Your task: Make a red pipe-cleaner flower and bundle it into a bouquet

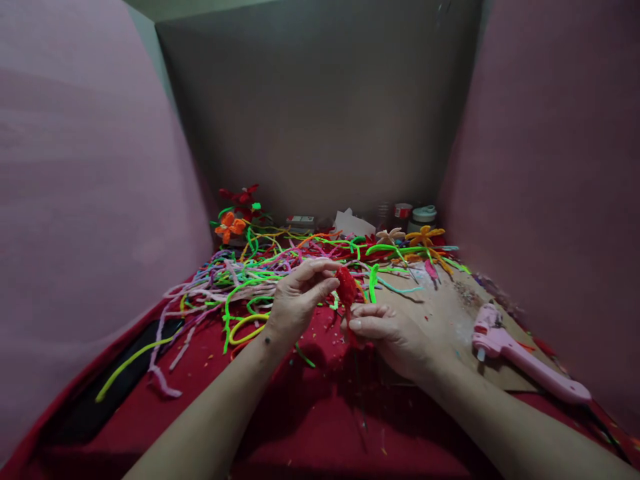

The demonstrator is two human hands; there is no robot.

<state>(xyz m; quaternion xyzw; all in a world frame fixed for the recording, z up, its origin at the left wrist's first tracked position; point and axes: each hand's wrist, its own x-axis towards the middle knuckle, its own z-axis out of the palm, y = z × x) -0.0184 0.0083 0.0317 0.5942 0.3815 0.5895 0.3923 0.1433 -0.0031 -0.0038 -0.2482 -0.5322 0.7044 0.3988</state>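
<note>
Between my two hands is a red fuzzy pipe-cleaner flower (346, 285), held upright above the red cloth. The fingers of my left hand (303, 297) pinch its bud-like head from the left. Lower down, my right hand (385, 328) is closed on its thin stem, thumb and forefinger together. Just behind the flower stands a bright green pipe-cleaner piece (373, 283); whether it joins the flower I cannot tell. The lower stem is dim and partly hidden by my right fingers.
A heap of coloured pipe cleaners (250, 283) spreads behind my hands. On the right, a pink glue gun (525, 363) lies on a cardboard sheet (440, 320). Finished flowers, orange (231, 227) and yellow-orange (425, 237), sit at the back. A dark flat object (115, 387) lies left.
</note>
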